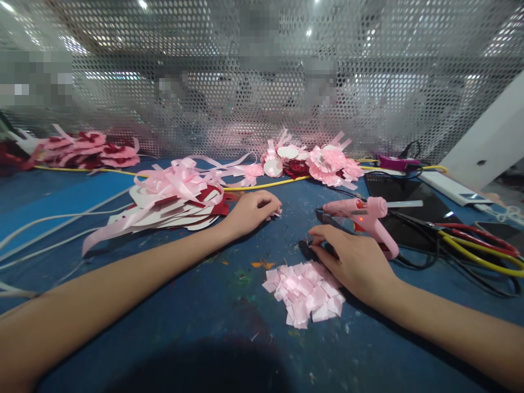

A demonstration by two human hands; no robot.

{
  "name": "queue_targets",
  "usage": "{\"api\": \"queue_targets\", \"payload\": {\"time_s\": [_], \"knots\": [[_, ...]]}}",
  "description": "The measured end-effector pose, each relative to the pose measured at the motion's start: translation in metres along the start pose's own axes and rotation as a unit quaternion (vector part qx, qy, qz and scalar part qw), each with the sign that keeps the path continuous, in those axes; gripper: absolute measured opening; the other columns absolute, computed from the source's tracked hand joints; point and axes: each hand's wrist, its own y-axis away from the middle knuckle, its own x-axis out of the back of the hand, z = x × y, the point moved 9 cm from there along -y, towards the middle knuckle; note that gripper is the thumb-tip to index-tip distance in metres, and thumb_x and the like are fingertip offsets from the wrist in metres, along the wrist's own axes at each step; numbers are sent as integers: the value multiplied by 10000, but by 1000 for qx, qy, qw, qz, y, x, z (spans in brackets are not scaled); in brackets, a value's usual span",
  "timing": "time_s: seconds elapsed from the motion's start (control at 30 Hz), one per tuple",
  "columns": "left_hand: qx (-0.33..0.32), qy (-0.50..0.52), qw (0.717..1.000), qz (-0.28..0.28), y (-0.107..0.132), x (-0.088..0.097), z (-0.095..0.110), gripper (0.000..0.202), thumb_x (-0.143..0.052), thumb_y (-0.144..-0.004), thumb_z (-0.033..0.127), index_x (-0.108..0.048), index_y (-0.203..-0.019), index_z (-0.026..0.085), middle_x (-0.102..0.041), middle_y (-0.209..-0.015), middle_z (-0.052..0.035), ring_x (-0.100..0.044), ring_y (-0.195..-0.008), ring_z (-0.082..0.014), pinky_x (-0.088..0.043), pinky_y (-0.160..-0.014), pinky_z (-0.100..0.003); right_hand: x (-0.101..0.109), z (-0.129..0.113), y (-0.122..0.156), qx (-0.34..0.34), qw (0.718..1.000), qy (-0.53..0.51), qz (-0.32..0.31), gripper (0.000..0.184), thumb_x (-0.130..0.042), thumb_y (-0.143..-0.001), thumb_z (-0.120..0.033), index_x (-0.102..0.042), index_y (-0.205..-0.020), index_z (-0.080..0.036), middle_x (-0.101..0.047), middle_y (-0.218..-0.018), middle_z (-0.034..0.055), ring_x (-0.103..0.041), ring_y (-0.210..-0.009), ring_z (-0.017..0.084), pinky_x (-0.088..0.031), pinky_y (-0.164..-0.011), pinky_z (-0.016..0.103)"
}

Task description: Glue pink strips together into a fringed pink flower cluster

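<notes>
My left hand (254, 210) rests on the blue table (196, 322), fingers curled over a small pink ribbon piece at its fingertips, beside a heap of pink ribbon loops and white and red paper cut-outs (172, 199). My right hand (347, 259) lies palm down, fingers closed over a dark object (307, 250) that I cannot make out. Just behind it stands a pink glue gun (364, 214) with a glue stick out the back. A pile of small pink ribbon squares (305, 292) lies in front of my right hand.
Finished pink and red ribbon flowers (323, 161) lie along a perforated metal screen (262, 82) at the back, more at the far left (88, 148). A black tray (409, 207), red and yellow cables (478, 248), a white power strip (450, 186) sit right. White cords (41, 229) cross left.
</notes>
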Motion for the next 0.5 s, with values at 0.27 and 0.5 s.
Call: {"api": "queue_targets", "payload": {"time_s": [0.27,0.5], "knots": [[-3,14,1000,21,-2,3,-10,161,-520,-784,188,-565,-934,149,-682,-882,-62,-639,-781,-139,-500,-697,-257,16,-5,-3,-7,995,-96,37,129,-530,-845,-203,-549,-972,-208,-690,-706,-45,-573,-442,77,-410,-469,200],[-71,-76,987,124,12,22,18,161,-468,-845,178,-595,-943,171,-650,-1001,-53,-583,-980,-175,-426,-929,-353,35,-7,-5,-20,991,-95,97,82,-544,-848,-264,-605,-829,-212,-615,-558,-49,-519,-407,82,-381,-426,193]]}}
